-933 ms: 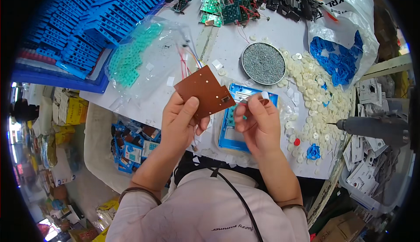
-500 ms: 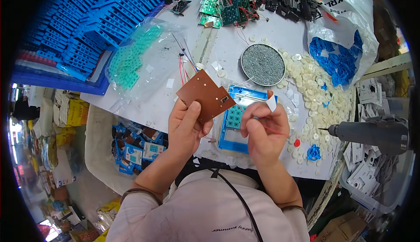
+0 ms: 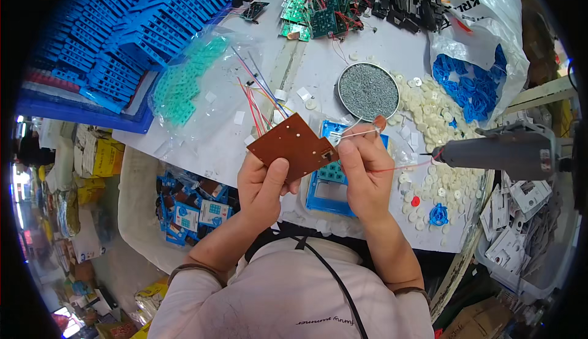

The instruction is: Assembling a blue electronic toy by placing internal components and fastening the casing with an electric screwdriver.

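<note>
A brown circuit board (image 3: 288,143) is gripped at its near edge by my left hand (image 3: 263,186), with the thumb flat on top. Several coloured wires (image 3: 260,103) fan out from its far left side. Touching or almost touching the board's right corner, my right hand (image 3: 369,183) has its thumb and fingers closed on thin wires (image 3: 358,134). White strands show above the fingers, and a red one trails off to the right. Beneath the hands lies a blue plastic housing (image 3: 331,204) with green keypad buttons (image 3: 331,172), partly hidden by them.
A round dish of screws (image 3: 367,91) sits beyond, beside scattered white discs (image 3: 435,137). An electric screwdriver (image 3: 496,155) hangs at right. Blue housings (image 3: 141,39), green keypads (image 3: 184,88), green boards (image 3: 318,11) and a bag of blue parts (image 3: 468,82) surround the table; a bin (image 3: 144,216) stands left.
My right hand has moved up to the board's corner and now pinches the wires. The board has tilted and dropped slightly. The screwdriver has swung a little up and left.
</note>
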`<state>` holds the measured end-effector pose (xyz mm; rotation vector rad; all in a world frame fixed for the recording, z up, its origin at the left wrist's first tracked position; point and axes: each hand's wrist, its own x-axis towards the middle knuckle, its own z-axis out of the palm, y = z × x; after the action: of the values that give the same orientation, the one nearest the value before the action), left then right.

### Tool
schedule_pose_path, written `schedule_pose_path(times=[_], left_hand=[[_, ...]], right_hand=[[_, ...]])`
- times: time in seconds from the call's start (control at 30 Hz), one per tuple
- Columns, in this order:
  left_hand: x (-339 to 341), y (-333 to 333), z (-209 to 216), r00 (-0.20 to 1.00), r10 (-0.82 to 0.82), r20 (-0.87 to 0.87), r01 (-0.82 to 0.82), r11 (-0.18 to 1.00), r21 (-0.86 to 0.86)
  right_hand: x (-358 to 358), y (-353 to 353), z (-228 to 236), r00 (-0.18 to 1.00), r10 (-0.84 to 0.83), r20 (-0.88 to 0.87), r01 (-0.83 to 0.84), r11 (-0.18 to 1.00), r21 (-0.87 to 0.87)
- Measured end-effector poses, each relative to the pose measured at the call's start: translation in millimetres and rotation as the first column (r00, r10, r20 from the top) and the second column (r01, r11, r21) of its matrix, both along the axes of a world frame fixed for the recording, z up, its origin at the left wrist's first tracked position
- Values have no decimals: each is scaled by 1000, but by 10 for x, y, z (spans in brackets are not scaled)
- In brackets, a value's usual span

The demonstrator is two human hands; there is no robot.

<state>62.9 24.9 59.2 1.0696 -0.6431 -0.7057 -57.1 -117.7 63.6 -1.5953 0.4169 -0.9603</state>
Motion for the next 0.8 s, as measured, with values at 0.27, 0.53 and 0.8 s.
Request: schedule_pose_path(times=[0.27,0.53,0.8], left_hand=[[-40,1,4,994,0,112,8,998,-64],[228,43,233,880,-308,362,307,950,61],[110,102,116,938,-93,335,86,996,34]], right_hand=[[12,112,316,988,156,-10,-105,709,697],[-21,-62,400,777,624,85,-443,446,778],[-334,-47,423,935,351,44,-311,757,575]])
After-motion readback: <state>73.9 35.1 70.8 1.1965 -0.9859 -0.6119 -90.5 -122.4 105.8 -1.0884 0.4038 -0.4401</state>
